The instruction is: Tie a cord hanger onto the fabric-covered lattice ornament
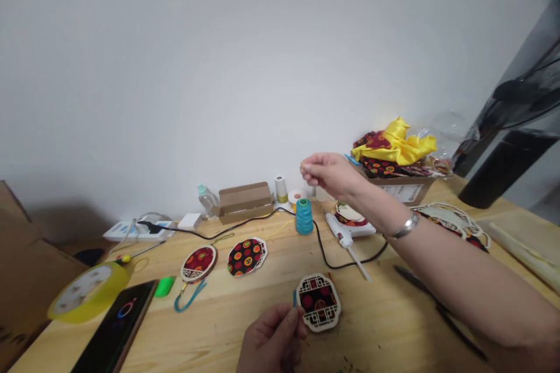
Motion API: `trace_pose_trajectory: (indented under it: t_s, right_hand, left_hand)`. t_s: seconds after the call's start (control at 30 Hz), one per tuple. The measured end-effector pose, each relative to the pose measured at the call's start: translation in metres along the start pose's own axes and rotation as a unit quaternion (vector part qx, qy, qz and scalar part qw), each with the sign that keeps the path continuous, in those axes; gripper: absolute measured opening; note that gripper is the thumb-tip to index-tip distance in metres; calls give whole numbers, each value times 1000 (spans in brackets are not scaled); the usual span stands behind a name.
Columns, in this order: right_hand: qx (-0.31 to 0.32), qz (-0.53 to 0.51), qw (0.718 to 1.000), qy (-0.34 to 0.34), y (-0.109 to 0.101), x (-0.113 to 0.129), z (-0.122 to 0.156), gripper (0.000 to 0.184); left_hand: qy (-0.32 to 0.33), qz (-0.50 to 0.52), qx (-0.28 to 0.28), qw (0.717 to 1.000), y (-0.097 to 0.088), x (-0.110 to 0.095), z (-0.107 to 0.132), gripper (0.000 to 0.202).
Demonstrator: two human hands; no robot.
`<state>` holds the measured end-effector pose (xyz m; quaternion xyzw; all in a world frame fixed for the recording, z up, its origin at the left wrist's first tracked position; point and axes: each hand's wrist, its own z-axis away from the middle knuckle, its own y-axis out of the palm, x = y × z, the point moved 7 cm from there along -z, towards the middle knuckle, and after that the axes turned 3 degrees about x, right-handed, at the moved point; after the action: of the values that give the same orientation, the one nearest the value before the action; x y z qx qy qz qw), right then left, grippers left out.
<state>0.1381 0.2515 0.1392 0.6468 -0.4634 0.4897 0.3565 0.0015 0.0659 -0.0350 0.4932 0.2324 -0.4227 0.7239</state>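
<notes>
Left hand [273, 341]: low over the near edge of the counter [394, 326], grip closed on a short teal cord end [294, 298]. The cord end touches the fretwork ornament [318, 302], which lies flat, likely so the cord sits steady at its rim. Right hand [328, 173]: raised above the teal thread spool [303, 215], your fingertips pinched shut; what they pinch is too thin to see, possibly thread held taut.

Right hand [328, 173] raised, arm stretched forward, fingers [308, 170] pinched together. Left hand [273, 341] low, near the body, fingertips pinched too, knuckles up.
</notes>
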Motion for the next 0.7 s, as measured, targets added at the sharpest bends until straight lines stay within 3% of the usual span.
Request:
trace_pose_trajectory:
  t_s: [0.13,0.27,0.4,0.5,0.57,0.63,0.7]
  right_hand:
    - [-64,-60,996,-14,-24,39,-24,11]
    - [-116,-95,986,-70,-51,90,-28,16]
    - [-166,-46,966,-194,-74,152,4,20]
    - [-190,45,942,-274,-74,171,49,13]
    - [-197,137,924,-296,-61,159,80,6]
    - [-172,195,952,-158,-41,113,98,6]
    - [-110,161,981,-4,-13,51,115,9]
  left_hand:
    - [4,-8,-1,1000,1,-2,1,33]
    - [8,-10,10,1000,3,-5,1,31]
    - [10,-9,33,999,9,-11,3,29]
    - [35,-4,29,999,12,-19,5,23]
    - [55,-2,22,998,13,-25,6,18]
    - [71,5,13,997,13,-29,5,15]
    - [81,9,8,997,13,-30,2,14]
